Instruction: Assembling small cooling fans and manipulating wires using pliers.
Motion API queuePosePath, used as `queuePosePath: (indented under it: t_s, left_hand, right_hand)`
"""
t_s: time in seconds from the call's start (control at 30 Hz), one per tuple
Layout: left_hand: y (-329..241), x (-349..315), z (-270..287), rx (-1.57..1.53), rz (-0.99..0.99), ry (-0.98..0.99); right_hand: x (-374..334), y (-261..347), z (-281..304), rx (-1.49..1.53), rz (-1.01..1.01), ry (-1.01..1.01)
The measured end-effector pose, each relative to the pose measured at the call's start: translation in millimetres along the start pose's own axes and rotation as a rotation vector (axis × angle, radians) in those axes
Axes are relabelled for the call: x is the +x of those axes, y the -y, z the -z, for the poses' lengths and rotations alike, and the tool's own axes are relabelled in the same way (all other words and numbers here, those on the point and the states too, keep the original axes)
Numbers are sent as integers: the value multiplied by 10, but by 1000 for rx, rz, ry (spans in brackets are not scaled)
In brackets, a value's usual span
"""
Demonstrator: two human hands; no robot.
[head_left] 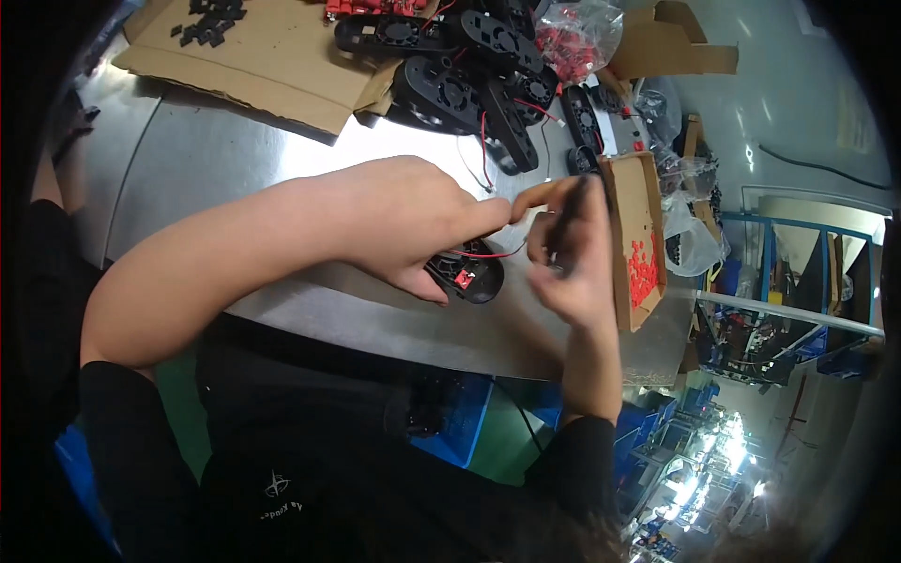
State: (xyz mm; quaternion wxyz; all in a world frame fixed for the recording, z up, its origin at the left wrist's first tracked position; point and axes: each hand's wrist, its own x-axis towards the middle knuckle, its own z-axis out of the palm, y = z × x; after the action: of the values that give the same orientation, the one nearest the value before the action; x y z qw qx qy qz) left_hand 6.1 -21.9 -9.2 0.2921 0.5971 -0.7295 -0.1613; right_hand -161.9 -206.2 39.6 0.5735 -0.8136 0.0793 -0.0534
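Observation:
My left hand (418,220) reaches across the metal table and grips a black plastic housing (488,280). A small red part (464,280) sits in the housing's rounded end, and a thin red wire (497,254) runs out of it. The hand covers the rest of the housing. To the right, my right hand (584,267) is raised, its fingers closed around a slim dark object (567,220); blur hides its exact kind. One of its fingers meets or overlaps my left fingertips.
Several black fan housings (441,94) with wires are heaped beyond my hands. A cardboard box (624,183) of small red pieces (642,272) stands at right. Flat cardboard (272,70) bears black bits (211,21); a clear bag of red parts (574,42) lies farther back.

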Motion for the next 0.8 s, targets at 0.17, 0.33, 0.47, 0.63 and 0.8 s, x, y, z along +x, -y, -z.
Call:
queuePosePath:
  t_s: [0.17, 0.33, 0.47, 0.63, 0.8]
  left_hand:
    - [79, 18, 63, 58, -223, -67]
    - [-88, -5, 138, 386, -170, -659]
    - [-103, 144, -183, 55, -107, -615]
    - [-203, 120, -230, -193, 21, -604]
    - [-105, 24, -116, -244, 90, -487]
  right_hand:
    - [-37, -116, -188, 100, -256, 114]
    - [-39, -202, -207, 406, -137, -280]
    - [-45, -353, -272, 510, 128, -579]
    - [-241, -232, -388, 124, 193, -416]
    - [-295, -331, -57, -10, 287, -425]
